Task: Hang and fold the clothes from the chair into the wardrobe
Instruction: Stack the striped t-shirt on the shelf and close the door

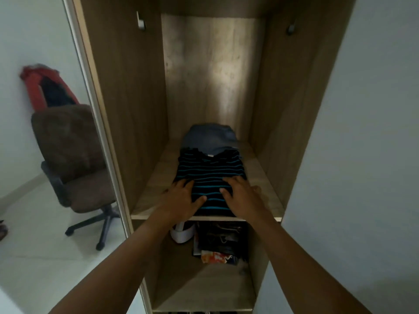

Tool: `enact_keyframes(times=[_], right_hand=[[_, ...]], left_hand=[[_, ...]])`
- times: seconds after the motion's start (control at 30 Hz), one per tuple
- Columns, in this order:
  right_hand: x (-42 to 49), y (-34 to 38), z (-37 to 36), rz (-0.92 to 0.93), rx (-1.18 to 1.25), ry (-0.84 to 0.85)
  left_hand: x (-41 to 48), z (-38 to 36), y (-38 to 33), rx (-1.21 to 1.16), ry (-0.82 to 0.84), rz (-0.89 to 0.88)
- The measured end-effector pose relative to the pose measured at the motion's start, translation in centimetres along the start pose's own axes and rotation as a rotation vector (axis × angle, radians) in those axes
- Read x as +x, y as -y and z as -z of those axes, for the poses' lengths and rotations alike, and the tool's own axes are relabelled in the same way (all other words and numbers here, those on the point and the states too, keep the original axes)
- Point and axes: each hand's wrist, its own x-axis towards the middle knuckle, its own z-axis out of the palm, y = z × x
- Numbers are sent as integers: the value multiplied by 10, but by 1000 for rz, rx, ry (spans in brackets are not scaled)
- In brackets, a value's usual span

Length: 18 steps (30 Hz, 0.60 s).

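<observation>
A folded black shirt with teal stripes (210, 175) lies on the wardrobe shelf (158, 177). Behind it sits a folded blue-grey garment (210, 138). My left hand (181, 198) lies flat on the shirt's near left corner, fingers spread. On the near right part of the shirt rests my right hand (240, 196), also with straight fingers. To the left stands a brown office chair (68, 159). Red and dark clothes (47, 87) hang over its backrest.
Two hooks (141, 24) (291, 29) are fixed on the wardrobe's side walls above. The lower compartment holds a white object (181, 233) and a stack of dark and printed items (220, 243). A pale frame (95, 109) runs along the wardrobe's left edge. White walls stand on both sides.
</observation>
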Motion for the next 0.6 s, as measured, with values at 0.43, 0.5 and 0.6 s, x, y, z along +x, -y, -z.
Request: enact_keyframes(times=[0.43,0.5,0.6], right_hand=[[-218,29,117,93,224,-243],[-246,36,151,127,242,-289],[-280,50,215,186,282,-401]], left_hand=[[-220,62,-112,-33,-263,-157],[-240,77,-131,-59,-295,-205],[-260,107,-166,-72,-380,-303]])
